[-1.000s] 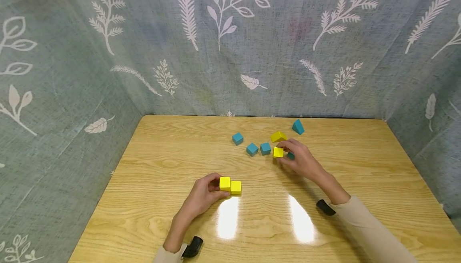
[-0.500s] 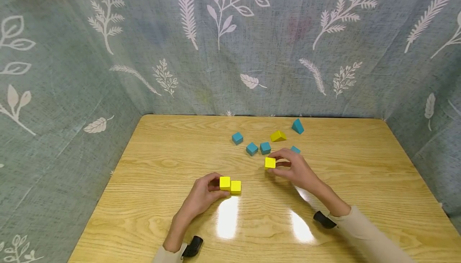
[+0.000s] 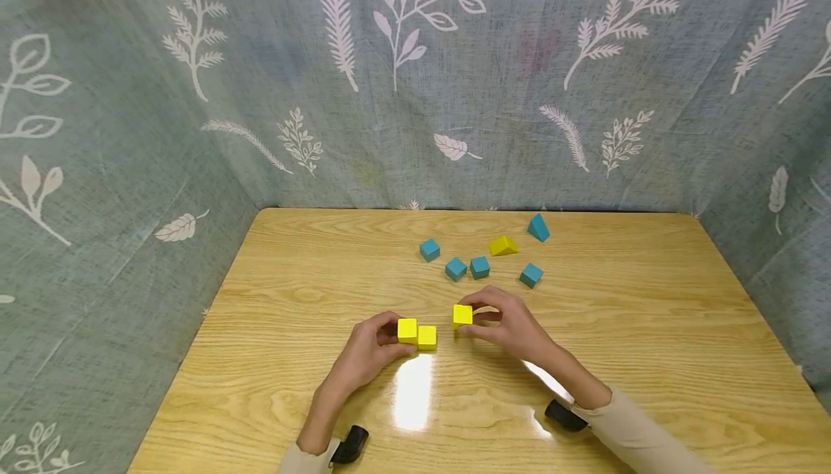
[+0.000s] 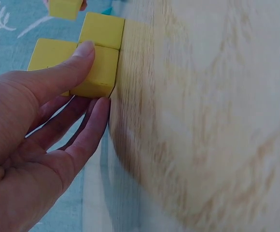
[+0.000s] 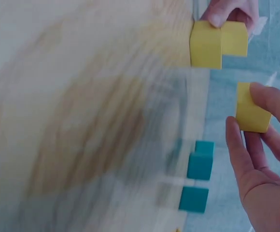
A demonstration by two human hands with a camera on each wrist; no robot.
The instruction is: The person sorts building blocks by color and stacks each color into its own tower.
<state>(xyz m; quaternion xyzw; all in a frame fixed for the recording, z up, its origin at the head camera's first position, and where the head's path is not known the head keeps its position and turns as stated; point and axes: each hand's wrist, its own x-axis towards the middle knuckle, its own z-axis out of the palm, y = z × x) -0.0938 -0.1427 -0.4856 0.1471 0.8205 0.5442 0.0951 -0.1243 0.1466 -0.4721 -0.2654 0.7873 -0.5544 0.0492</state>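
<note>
Three yellow cubes stand together at the front middle of the table: an upper cube on a lower cube, and a neighbouring cube to the right of the lower one. My left hand grips the lower cube, thumb on its near side and fingers on the far side. A fourth yellow cube is pinched between thumb and fingers of my right hand. In the right wrist view this held cube hangs above the table, apart from the others.
Farther back lie several blue cubes, one of them a blue cube off to the right. Behind them are a yellow triangular block and a blue triangular block. A patterned cloth surrounds the wooden table.
My right hand has carried its yellow cube leftward and toward the front, away from the blue cubes and closer to the yellow group. The left hand has stayed in place.
</note>
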